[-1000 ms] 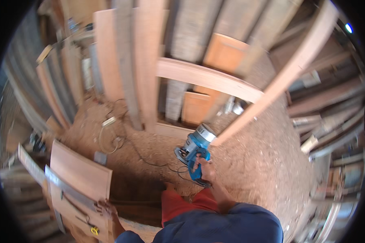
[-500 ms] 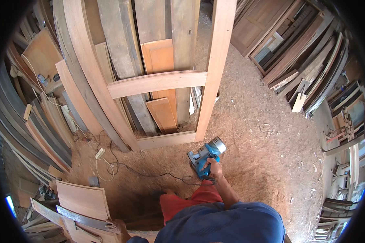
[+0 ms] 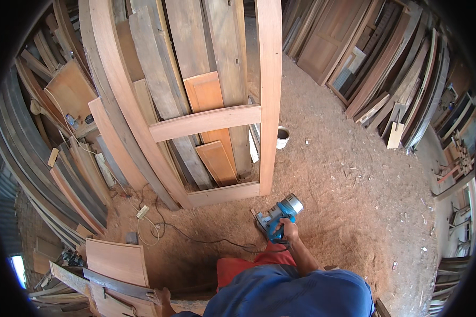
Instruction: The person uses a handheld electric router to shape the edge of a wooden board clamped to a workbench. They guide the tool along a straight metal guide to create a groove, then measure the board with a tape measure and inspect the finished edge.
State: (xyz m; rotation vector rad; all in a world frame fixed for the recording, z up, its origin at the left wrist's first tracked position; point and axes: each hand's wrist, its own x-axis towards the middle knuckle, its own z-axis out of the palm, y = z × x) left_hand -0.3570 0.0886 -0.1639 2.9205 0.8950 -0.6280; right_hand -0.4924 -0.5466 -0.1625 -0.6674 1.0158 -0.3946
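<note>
A blue and silver power router [image 3: 277, 215] hangs tilted in front of my red shorts, its round motor housing toward the upper right. My right hand [image 3: 289, 231] is closed around its blue handle. From there a dark cord [image 3: 198, 235] runs left across the dusty floor. At lower left, my left hand [image 3: 161, 297] rests at the end of a long grey straightedge-like strip [image 3: 121, 286], fingers stretched out. That strip crosses a flat light wooden panel [image 3: 116, 257].
Ahead stands a wooden door frame [image 3: 270, 105] with a curved crossrail [image 3: 206, 122], leaning boards behind it. Beside it is a white bucket [image 3: 283, 138]. A power strip [image 3: 142, 212] lies on the sawdust-covered floor [image 3: 344, 211]. Stacked planks [image 3: 407, 68] line the right.
The view has shifted, so the frame, router and panel sit lower and mostly farther right, and the bucket shows more. My right hand keeps its hold on the router.
</note>
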